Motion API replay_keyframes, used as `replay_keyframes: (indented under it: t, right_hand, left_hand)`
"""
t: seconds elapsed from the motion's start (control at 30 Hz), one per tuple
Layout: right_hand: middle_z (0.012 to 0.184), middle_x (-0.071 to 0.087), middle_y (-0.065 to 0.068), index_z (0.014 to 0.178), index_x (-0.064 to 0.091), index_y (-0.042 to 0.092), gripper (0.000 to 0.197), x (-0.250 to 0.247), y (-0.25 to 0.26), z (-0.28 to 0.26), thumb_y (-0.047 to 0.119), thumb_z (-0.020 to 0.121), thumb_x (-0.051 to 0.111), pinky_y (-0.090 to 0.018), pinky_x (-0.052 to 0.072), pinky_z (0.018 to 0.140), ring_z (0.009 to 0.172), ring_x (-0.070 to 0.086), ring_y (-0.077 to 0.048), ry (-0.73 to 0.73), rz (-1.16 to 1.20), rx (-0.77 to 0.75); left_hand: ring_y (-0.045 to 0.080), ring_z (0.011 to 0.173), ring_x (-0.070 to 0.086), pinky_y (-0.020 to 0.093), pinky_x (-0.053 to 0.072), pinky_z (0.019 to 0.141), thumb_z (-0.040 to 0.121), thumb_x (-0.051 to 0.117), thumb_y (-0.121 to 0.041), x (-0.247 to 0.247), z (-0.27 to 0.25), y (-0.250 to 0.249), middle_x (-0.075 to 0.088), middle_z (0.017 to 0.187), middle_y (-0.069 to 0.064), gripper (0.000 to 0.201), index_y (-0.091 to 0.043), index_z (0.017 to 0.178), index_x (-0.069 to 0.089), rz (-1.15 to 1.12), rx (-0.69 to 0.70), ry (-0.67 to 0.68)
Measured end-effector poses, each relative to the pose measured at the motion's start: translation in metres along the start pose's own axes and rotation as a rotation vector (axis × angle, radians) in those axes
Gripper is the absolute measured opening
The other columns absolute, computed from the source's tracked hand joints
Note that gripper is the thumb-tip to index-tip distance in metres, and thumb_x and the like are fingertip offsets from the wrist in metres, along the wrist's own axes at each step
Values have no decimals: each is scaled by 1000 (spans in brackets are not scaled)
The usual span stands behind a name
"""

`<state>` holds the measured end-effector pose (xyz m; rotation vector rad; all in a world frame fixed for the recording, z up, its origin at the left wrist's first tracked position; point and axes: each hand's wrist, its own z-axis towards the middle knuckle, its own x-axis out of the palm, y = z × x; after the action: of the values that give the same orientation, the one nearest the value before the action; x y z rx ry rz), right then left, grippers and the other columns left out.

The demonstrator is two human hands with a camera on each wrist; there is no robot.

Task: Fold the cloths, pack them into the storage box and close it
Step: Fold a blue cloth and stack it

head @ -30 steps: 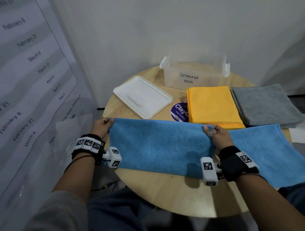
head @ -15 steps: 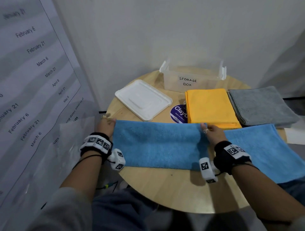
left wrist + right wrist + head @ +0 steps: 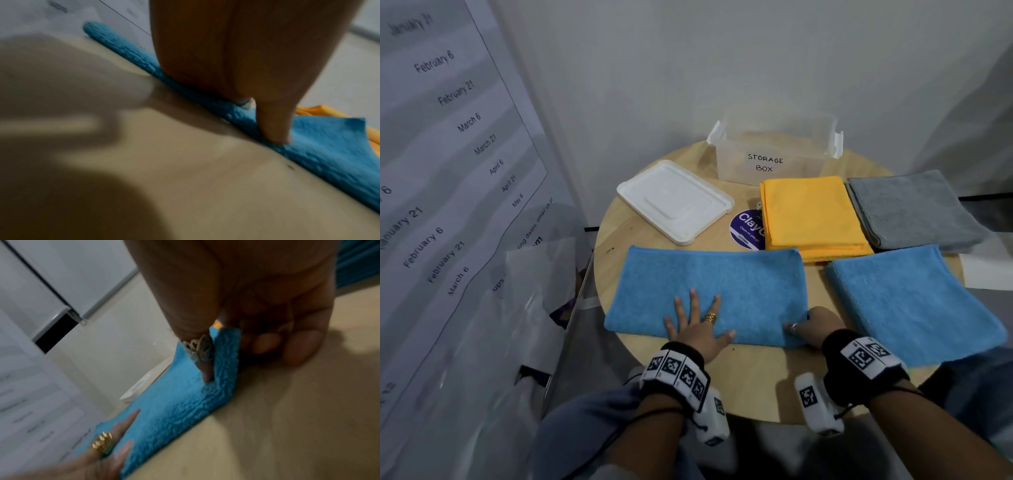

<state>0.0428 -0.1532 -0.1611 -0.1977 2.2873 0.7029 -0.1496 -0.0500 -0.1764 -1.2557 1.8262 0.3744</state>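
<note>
A folded blue cloth (image 3: 709, 274) lies across the front of the round wooden table (image 3: 756, 387). My left hand (image 3: 697, 308) rests flat on its near half with fingers spread; the left wrist view shows the thumb (image 3: 273, 126) pressing the blue cloth (image 3: 320, 142). My right hand (image 3: 796, 325) pinches the cloth's near right corner, which is lifted between thumb and fingers of this right hand (image 3: 222, 363) in the right wrist view. The clear storage box (image 3: 774, 154) stands open at the back, with its white lid (image 3: 674, 200) lying to the left.
A second blue cloth (image 3: 914, 301) lies at the front right, overhanging the table edge. A folded yellow cloth (image 3: 811, 212) and a grey cloth (image 3: 914, 209) lie before the box. A purple round sticker (image 3: 744, 226) sits by the lid. A printed wall poster (image 3: 448, 171) hangs at left.
Both hands left the cloth's far corners and came back to its near edge. The left now lies flat on the cloth; the right pinches the near right corner.
</note>
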Motion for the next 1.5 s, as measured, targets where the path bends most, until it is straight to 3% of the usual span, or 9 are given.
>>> replay_keyframes:
  t: [0.27, 0.37, 0.5, 0.63, 0.8, 0.93, 1.03, 1.33, 1.5]
  right_hand:
    - [96, 65, -19, 108, 57, -6, 22, -13, -11, -32, -5, 86, 55, -37, 55, 75, 82, 62, -29, 150, 867, -127]
    - [93, 65, -12, 107, 56, 0, 20, -22, 14, -47, -6, 89, 49, -27, 58, 64, 82, 63, -25, 133, 913, -273]
    - [98, 65, -16, 101, 59, 5, 15, -11, 57, -62, 1, 91, 49, -45, 50, 85, 92, 62, -35, 144, 848, -411]
    - [109, 62, -10, 88, 60, 15, 10, 20, 111, -76, 7, 90, 55, -30, 54, 78, 94, 62, -26, 177, 706, -580]
    - [130, 50, -12, 103, 59, 2, 26, 84, 160, -74, 25, 91, 59, -31, 37, 103, 124, 47, -28, 206, 330, -669]
    - [145, 38, -6, 135, 43, 11, 50, 102, 155, -77, 34, 92, 55, -28, 26, 109, 136, 33, -21, 273, 111, -686]
    - [158, 11, -3, 146, 29, 14, 64, 97, 130, -67, 36, 92, 56, -32, 8, 117, 147, 2, -22, 258, -134, -740]
    - [153, -28, -6, 149, -9, 29, 111, 94, 95, -44, 88, 62, 27, -44, -7, 116, 142, -24, -28, 223, -672, -734]
    - [155, -24, -4, 149, -5, 32, 74, 100, 99, -44, 66, 90, 26, -43, -8, 117, 143, -23, -25, 274, -700, -659]
  left_hand:
    - [26, 140, -29, 50, -13, 113, 94, 33, -58, 2, -28, 17, -32, 152, 0, 65, -44, 147, -2, -94, 72, 24]
    - [24, 140, -30, 46, -14, 113, 94, 29, -60, 9, -31, 24, -33, 152, 0, 65, -43, 147, -5, -105, 58, -10]
    - [22, 142, -26, 44, -12, 114, 96, 31, -54, 17, -33, 30, -29, 153, -2, 65, -39, 148, -5, -88, 92, -74]
    - [19, 144, 18, 38, 15, 117, 102, 32, -32, 5, -35, 48, 24, 154, -3, 42, -30, 144, 28, -906, 133, -320]
    - [20, 99, 59, 35, 47, 75, 89, 24, -67, -34, -42, 84, 60, 121, 1, 65, -23, 129, 50, -1864, 58, -276]
    - [22, 93, 62, 28, 55, 63, 94, 53, -28, -42, -37, 102, 62, 115, 6, 38, -12, 129, 51, -1625, -57, -322]
    - [33, 108, 58, 45, 52, 88, 86, 55, 7, -34, -28, 121, 54, 129, 20, 52, -20, 129, 42, -1336, -58, -410]
    - [12, 124, 41, 21, 35, 100, 89, 40, 11, -37, -53, 130, 43, 133, -5, 55, -19, 135, 48, -1005, 66, -499]
    - [24, 120, 50, 28, 41, 95, 86, 45, 14, -29, -40, 146, 51, 132, 9, 50, -2, 133, 48, -1027, -142, -468]
